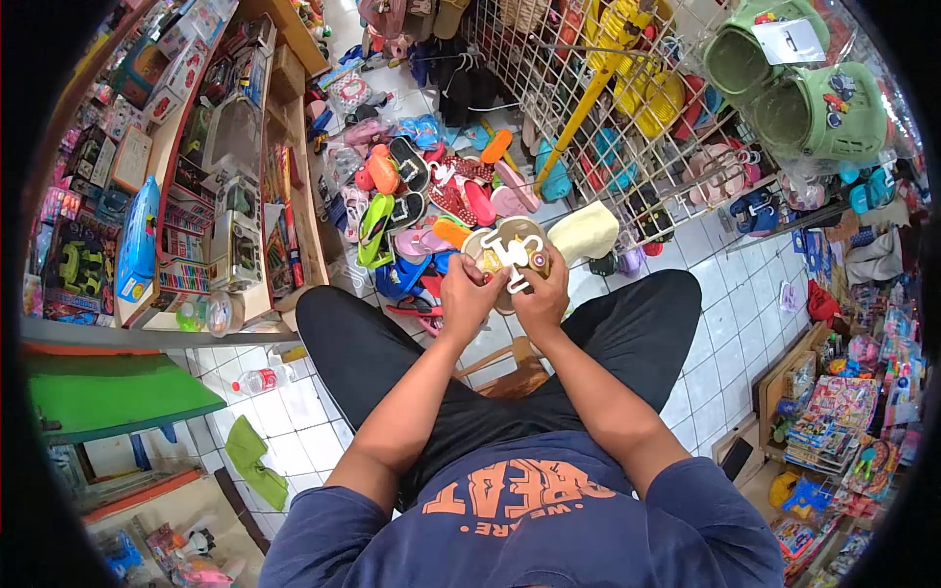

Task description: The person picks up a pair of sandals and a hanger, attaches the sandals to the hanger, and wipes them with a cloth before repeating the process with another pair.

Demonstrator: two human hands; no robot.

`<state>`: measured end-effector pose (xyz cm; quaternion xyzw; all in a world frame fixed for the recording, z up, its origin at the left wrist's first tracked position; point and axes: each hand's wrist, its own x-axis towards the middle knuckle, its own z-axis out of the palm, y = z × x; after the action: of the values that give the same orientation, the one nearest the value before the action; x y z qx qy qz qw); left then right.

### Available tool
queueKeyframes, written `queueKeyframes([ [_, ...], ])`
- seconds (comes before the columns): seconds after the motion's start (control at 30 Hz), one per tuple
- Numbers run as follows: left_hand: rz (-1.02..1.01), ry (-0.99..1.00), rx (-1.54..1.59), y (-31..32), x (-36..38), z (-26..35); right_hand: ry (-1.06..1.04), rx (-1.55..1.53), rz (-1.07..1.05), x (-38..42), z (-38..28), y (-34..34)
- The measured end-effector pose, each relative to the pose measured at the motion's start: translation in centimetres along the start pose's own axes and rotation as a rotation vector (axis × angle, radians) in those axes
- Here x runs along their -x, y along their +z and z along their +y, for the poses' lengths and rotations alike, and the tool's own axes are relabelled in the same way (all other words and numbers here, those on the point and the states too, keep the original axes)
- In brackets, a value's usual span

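Between my knees, I hold a pair of tan children's sandals (530, 231) with a white plastic shoe hanger (513, 254) lying across them. My left hand (470, 296) grips their left side, its fingertips at the hanger's lower part. My right hand (545, 298) is closed on the right side, beside a round charm on one sandal. The fingers hide the lower parts of the sandals. Just beyond my hands lies a pile of colourful footwear, with an orange sandal (451, 231) close to my left hand. A pale yellow cloth-like item (585, 231) is right of the sandals.
A white wire rack (549, 73) with hanging footwear stands ahead, with green clogs (821, 110) at upper right. Shelves of boxed goods (196, 176) line the left. A bottle (260, 381) and green cloth (256, 461) lie on the tiles. Toys (843, 402) are stacked at right.
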<state>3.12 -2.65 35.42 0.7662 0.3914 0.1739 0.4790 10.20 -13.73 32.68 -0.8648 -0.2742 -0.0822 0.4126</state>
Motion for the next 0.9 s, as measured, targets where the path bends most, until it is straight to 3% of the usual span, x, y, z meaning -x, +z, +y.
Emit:
queueKeyframes([
  [0.13,-0.015,-0.078,0.049,0.3,0.1,0.0,-0.037,0.017,0.036,-0.1,0.1,-0.2],
  [0.2,0.21,0.376,-0.088,0.9,-0.3,-1.0,-0.051,0.013,0.043,-0.3,0.2,-0.1],
  [0.3,0.146,0.417,0.033,1.0,-0.9,-1.6,-0.072,0.014,0.043,-0.3,0.5,0.0],
  [0.43,0.128,0.43,0.046,-0.3,-0.9,-0.7,-0.142,0.016,0.003,-0.4,0.8,0.0],
  [0.5,-0.132,0.185,-0.012,-1.7,-0.9,0.2,-0.169,-0.003,0.0,-0.5,0.9,-0.1],
  [0.63,-0.334,0.15,-0.048,-2.2,-1.5,-0.9,-0.298,0.031,-0.138,-0.6,1.2,-0.4],
  [0.77,-0.381,0.299,-0.105,-2.2,-1.6,-1.8,-0.326,0.03,-0.208,-0.7,1.5,-0.5],
  [0.83,-0.281,0.382,-0.156,-1.9,-1.5,-2.0,-0.321,0.009,-0.22,-0.8,1.1,-0.8],
  [0.9,-0.307,0.328,-0.164,-2.0,-1.3,-1.7,-0.319,-0.013,-0.23,-0.9,0.9,-0.9],
])
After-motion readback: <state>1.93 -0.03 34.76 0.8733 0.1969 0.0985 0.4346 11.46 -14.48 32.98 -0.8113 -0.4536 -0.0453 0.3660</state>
